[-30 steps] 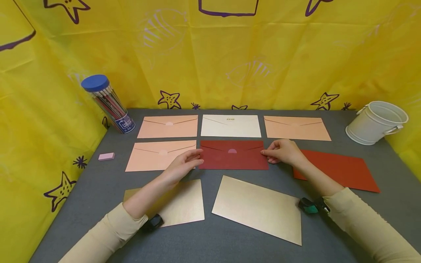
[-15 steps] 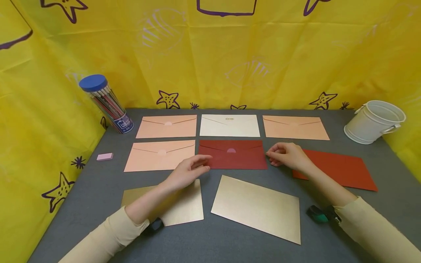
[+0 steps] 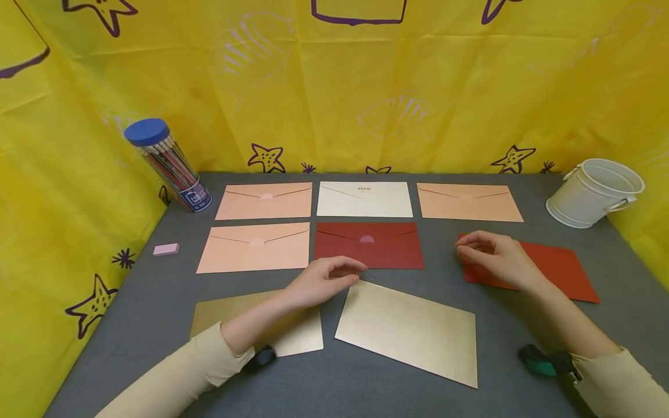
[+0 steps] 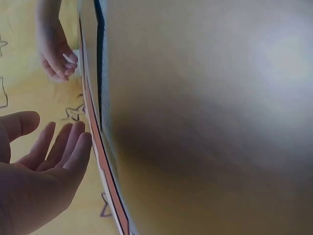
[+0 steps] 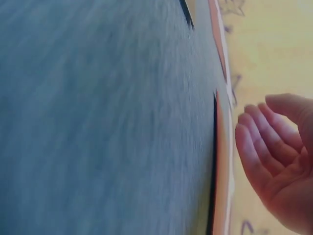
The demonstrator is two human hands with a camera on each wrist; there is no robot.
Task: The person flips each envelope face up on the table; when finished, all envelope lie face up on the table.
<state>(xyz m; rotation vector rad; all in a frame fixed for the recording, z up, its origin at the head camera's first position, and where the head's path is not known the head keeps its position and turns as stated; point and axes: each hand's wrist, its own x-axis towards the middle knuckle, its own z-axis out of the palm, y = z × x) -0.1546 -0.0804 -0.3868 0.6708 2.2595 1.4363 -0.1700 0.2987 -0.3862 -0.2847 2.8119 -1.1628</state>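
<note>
Over envelopes (image 3: 561, 265), left hand (image 3: 324, 283) and right hand (image 3: 495, 257) apparently hover, fingers (image 4: 79, 155) relaxed and released.

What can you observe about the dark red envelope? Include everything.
The dark red envelope looks like paper, flap folded down, with pink half-round seal. It lies flat on the grey table, beside a peach envelope, nearer than the white one. The left hand overlaps its near edge in view; contact is unclear.
</note>
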